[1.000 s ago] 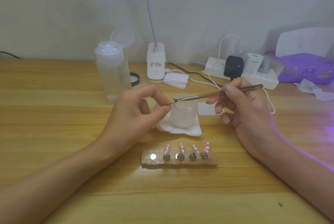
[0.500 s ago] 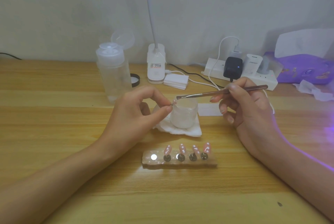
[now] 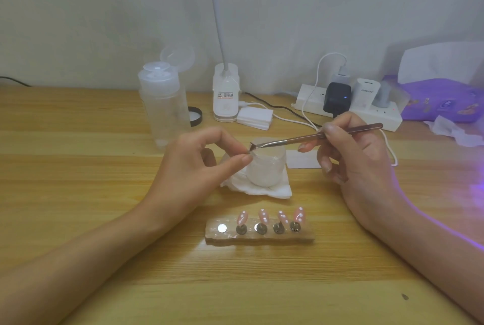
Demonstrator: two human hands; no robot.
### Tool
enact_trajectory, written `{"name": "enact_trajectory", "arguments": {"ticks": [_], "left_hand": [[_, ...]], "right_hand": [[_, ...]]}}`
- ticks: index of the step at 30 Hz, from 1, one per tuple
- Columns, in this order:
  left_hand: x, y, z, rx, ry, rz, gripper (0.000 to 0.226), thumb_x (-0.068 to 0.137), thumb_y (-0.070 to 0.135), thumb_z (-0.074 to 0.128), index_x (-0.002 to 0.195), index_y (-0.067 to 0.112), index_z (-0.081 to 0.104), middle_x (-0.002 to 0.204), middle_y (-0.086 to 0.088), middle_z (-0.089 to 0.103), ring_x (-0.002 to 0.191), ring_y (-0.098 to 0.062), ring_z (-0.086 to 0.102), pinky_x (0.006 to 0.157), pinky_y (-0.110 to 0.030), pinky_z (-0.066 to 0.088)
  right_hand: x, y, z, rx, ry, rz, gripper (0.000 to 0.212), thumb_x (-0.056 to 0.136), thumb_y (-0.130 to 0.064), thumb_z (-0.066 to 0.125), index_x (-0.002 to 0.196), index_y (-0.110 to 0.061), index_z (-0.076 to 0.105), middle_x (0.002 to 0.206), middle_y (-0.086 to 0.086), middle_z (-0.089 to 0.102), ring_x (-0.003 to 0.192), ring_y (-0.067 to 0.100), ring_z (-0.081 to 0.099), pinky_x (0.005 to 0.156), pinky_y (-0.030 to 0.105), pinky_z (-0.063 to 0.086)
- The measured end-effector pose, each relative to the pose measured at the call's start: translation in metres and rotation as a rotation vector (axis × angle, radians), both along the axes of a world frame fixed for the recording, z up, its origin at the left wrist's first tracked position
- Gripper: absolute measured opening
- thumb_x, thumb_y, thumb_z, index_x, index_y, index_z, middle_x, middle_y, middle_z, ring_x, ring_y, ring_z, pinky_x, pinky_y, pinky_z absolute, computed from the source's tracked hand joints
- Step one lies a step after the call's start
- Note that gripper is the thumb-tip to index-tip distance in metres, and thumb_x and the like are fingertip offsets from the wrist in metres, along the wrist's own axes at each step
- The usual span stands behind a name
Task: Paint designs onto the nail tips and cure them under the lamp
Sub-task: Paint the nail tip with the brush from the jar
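A stone-like holder (image 3: 262,239) lies on the wooden table near me and carries several pink nail tips with white dots (image 3: 263,216) on metal studs; its leftmost stud is bare. My left hand (image 3: 193,164) pinches a small item between thumb and forefinger, too small to identify. My right hand (image 3: 351,157) grips rose-coloured tweezers (image 3: 309,138), whose curved tip meets my left fingertips. Both hands hover over a white jar (image 3: 267,167) standing on a folded tissue (image 3: 262,189).
At the back stand a clear pump bottle (image 3: 163,109), a white lamp base with gooseneck (image 3: 225,94), cotton pads (image 3: 254,117) and a power strip with chargers (image 3: 372,115). A purple bag (image 3: 442,99) lies far right. Purple light glows at the right edge (image 3: 476,188).
The tweezers' tip drew slightly away from my left fingertips, then came back to them. My left hand has barely moved.
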State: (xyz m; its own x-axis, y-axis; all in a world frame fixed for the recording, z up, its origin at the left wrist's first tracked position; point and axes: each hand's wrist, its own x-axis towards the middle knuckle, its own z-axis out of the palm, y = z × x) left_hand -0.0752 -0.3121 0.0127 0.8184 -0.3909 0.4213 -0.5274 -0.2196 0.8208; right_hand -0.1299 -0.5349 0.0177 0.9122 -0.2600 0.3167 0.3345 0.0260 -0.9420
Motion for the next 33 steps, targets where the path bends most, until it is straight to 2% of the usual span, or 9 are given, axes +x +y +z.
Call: {"name": "enact_trajectory", "arguments": {"ticks": [3,8,15,21,25,28,33], "left_hand": [[0.0,0.0,0.0,-0.013,0.014,0.002,0.011,0.081,0.024,0.078,0.076,0.02,0.07,0.057,0.024,0.061,0.04,-0.001,0.041,0.045,-0.006,0.031],[0.0,0.0,0.0,-0.014,0.02,0.001,0.01,0.081,0.025,0.078,0.076,0.021,0.07,0.059,0.023,0.062,0.041,-0.002,0.042,0.045,-0.007,0.032],[0.001,0.001,-0.002,-0.035,0.033,-0.013,0.013,0.077,0.035,0.077,0.075,0.024,0.07,0.07,0.016,0.069,0.042,-0.002,0.042,0.045,-0.009,0.034],[0.004,0.003,-0.002,-0.093,0.066,-0.012,0.011,0.086,0.021,0.076,0.079,0.027,0.069,0.075,0.02,0.07,0.045,-0.002,0.041,0.046,-0.011,0.034],[0.006,0.009,0.01,-0.224,0.144,0.042,0.013,0.09,0.019,0.072,0.082,0.029,0.07,0.099,0.011,0.075,0.056,0.002,0.052,0.055,-0.017,0.039],[0.007,0.02,0.027,-0.215,0.085,0.059,0.003,0.089,0.026,0.074,0.086,0.026,0.073,0.099,0.008,0.076,0.048,-0.005,0.044,0.046,-0.016,0.039],[-0.003,0.029,0.035,-0.133,0.04,0.014,0.002,0.088,0.025,0.075,0.088,0.027,0.074,0.093,0.006,0.077,0.051,-0.011,0.047,0.045,-0.018,0.041]], "right_hand": [[0.001,-0.001,-0.001,0.014,0.031,-0.036,0.023,0.101,-0.016,0.053,0.079,-0.021,0.048,0.073,0.007,0.073,0.046,0.008,0.043,0.038,0.016,0.027],[0.0,-0.003,0.0,0.031,-0.026,0.005,0.016,0.095,-0.026,0.054,0.08,-0.021,0.049,0.077,0.007,0.073,0.047,0.008,0.044,0.04,0.017,0.029],[0.002,-0.003,-0.003,0.008,0.019,-0.024,0.019,0.096,-0.023,0.056,0.078,-0.025,0.05,0.073,0.008,0.072,0.047,0.008,0.044,0.039,0.016,0.027],[0.002,-0.004,-0.001,0.071,0.035,-0.029,0.017,0.093,-0.022,0.054,0.076,-0.025,0.05,0.072,0.007,0.072,0.046,0.007,0.042,0.038,0.017,0.026],[0.0,-0.004,0.001,0.088,0.052,-0.041,0.025,0.1,-0.012,0.05,0.077,-0.021,0.048,0.069,0.006,0.071,0.045,0.007,0.041,0.038,0.018,0.022],[-0.001,-0.003,0.002,0.099,0.062,-0.048,0.028,0.101,-0.011,0.048,0.076,-0.022,0.048,0.068,0.005,0.07,0.045,0.007,0.041,0.039,0.019,0.021],[-0.002,-0.004,0.002,0.14,0.055,-0.026,0.026,0.097,-0.017,0.051,0.072,-0.026,0.051,0.068,0.006,0.07,0.045,0.008,0.041,0.039,0.017,0.025]]}}
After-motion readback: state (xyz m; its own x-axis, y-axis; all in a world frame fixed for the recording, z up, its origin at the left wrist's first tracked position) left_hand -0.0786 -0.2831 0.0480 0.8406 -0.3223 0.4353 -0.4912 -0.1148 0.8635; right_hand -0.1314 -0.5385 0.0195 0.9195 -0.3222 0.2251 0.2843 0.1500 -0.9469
